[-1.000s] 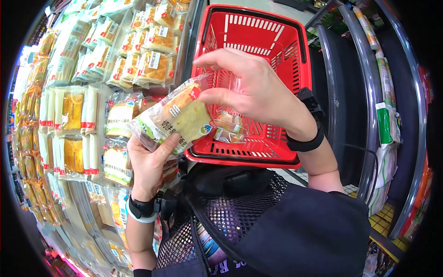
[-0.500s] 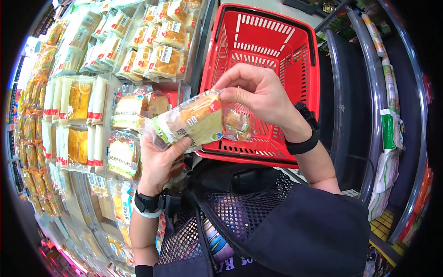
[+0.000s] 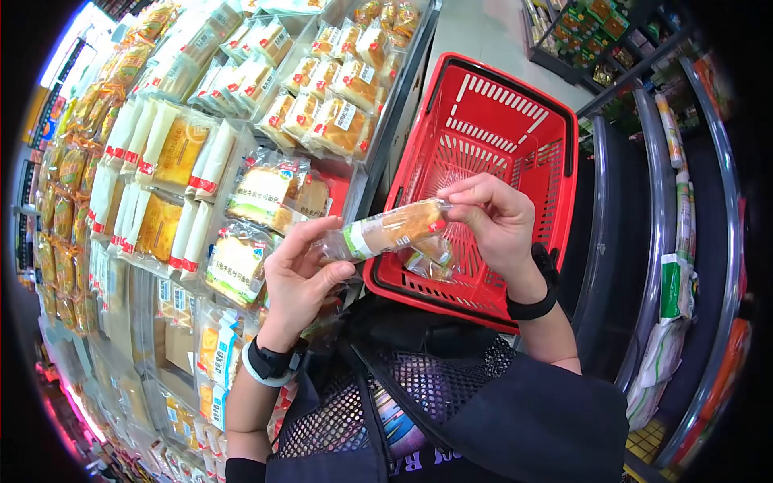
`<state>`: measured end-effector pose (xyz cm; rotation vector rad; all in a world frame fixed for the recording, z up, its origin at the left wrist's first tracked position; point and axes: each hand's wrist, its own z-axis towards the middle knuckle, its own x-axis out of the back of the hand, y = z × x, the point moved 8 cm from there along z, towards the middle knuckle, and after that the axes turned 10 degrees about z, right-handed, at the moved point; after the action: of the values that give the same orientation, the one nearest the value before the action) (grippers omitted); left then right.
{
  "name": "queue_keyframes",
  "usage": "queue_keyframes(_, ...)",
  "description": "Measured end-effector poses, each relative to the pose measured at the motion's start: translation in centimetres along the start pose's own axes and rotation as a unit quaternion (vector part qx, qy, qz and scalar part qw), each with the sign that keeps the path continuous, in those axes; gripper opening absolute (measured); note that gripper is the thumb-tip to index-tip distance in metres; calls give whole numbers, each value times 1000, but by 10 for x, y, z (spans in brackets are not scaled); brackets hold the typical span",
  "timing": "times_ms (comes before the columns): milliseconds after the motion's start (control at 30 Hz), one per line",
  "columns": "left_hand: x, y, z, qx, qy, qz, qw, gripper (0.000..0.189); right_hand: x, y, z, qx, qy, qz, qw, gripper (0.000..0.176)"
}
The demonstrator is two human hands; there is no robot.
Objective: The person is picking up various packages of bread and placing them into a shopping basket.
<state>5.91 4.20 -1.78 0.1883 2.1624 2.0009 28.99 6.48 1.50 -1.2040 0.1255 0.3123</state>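
Note:
A clear-wrapped bread package (image 3: 394, 229) is held between both hands above the near left part of a red basket (image 3: 555, 201). My left hand (image 3: 306, 270) grips its left end between thumb and fingers. At the other end, the fingertips of my right hand (image 3: 493, 221) pinch the wrapper. The package is turned edge-on, with its bread and a green-and-white label part showing. Beneath it, another wrapped bread pack (image 3: 431, 258) lies in the basket.
Wrapped breads (image 3: 342, 125) fill sloping shelf compartments at the left. Square packs with green labels (image 3: 235, 270) are close to my left hand. Dark shelving with curved rails (image 3: 656, 201) stands at the right, holding green-and-white packages (image 3: 670, 290).
The bread package has turned from its broad labelled face to a narrow side. Both hands have shifted right and slightly down in the view; the shelves and basket also appear shifted.

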Motion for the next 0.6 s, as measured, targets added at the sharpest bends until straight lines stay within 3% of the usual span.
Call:
queue_keyframes(100, 5, 1, -3, -51, 7, 30, 998, 50, 0, -4, -2, 25, 8, -25, 999, 11)
queue_keyframes(267, 0, 10, -4, -34, 66, -39, 996, 16, 2, -3, -7, 40, 21, 2, 999, 12)
queue_keyframes(500, 4, 15, -5, -113, 59, 104, 986, 11, 8, -2, -9, 40, 18, -9, 999, 9)
queue_keyframes(600, 1, 26, -5, -135, 44, 131, 981, 8, 26, 7, -8, -17, 114, 17, 993, 3)
